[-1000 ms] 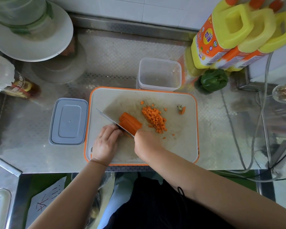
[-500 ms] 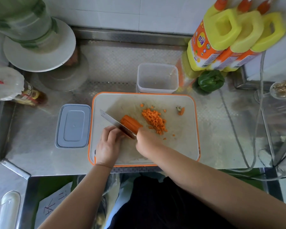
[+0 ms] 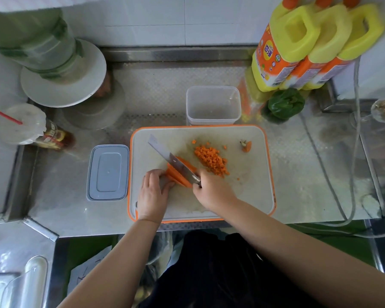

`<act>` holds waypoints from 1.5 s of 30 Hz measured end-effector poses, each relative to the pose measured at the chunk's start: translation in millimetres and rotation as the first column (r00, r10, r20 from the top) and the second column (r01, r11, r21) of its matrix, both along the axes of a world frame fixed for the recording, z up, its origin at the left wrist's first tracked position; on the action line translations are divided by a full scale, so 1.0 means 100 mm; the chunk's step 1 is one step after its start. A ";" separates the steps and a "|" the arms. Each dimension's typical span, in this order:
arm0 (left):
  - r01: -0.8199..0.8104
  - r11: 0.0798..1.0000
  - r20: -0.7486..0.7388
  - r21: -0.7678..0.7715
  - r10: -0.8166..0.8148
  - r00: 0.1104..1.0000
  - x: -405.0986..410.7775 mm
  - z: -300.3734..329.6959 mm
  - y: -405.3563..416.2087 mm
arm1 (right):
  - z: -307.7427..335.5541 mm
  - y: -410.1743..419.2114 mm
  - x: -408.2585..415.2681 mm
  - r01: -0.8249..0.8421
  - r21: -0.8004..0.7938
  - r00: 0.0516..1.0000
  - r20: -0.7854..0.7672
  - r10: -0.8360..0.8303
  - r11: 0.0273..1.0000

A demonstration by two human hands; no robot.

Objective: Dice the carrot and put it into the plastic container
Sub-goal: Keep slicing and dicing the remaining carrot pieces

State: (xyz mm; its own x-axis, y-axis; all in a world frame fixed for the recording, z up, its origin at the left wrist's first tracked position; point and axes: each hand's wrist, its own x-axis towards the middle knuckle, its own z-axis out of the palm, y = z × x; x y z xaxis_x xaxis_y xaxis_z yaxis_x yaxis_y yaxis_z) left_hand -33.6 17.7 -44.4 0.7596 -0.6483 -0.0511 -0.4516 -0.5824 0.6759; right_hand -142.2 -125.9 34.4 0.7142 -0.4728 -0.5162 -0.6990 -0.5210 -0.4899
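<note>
Seen from above, a person stands at a stainless steel counter (image 3: 165,90) with a white cutting board (image 3: 249,196) edged in orange lying in front of them. On the board is the carrot (image 3: 178,176), bright orange, already cut lengthwise into long flat strips that lie stacked together in a slanted bundle near the board's middle. The left hand (image 3: 153,193) rests on the bundle's near left end, fingers curled with the fingertips pressing the strips down. The right hand (image 3: 213,190) is wrapped around the handle of a knife (image 3: 172,160), a broad rectangular steel blade lying diagonally across the strips, its tip pointing toward the far left. Just to the right of the blade sits a loose heap of diced carrot (image 3: 212,161), small even orange cubes, with a few stray cubes scattered around it. Near the board's far right corner lies the cut-off carrot top (image 3: 245,146), a small orange stub with a pale stem end. The plastic container (image 3: 213,105), clear and rectangular, stands open on the counter touching the board's far edge; no carrot shows inside it. Its grey lid (image 3: 108,172) lies flat just left of the board. A green bell pepper (image 3: 285,103) sits to the right of the container, below three yellow bottles (image 3: 320,41) with orange labels.
</note>
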 end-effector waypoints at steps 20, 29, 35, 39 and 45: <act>0.195 0.948 -0.024 0.252 -0.196 0.980 0.15 0.29 -0.12 | -0.01 -0.06 -0.43 0.215 0.130 0.969 0.099 -0.228 0.968; 0.259 0.881 -0.005 0.395 -0.280 0.960 0.23 0.39 -0.19 | 0.03 -0.12 -0.52 0.226 0.115 0.963 0.127 -0.240 0.967; 0.284 0.865 -0.010 0.413 -0.308 0.951 0.22 0.41 -0.13 | -0.01 -0.11 -0.56 0.159 0.062 0.978 0.129 -0.165 0.985; 0.290 0.887 -0.017 0.358 -0.305 0.952 0.18 0.44 -0.08 | 0.01 -0.15 -0.56 0.139 0.059 0.979 0.140 -0.146 0.989; 0.263 0.901 -0.248 0.344 -0.183 0.951 0.12 0.48 0.12 | 0.09 -0.24 -0.50 0.000 0.119 0.993 0.117 -0.014 0.993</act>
State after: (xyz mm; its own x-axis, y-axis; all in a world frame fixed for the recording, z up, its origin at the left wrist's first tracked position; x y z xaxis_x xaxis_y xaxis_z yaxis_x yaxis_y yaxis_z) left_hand -21.4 29.2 3.3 0.5438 -0.7036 -0.4574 -0.4744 -0.7073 0.5241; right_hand -192.0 -149.8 43.0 0.7699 -0.4185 -0.4818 -0.6365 -0.4497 -0.6266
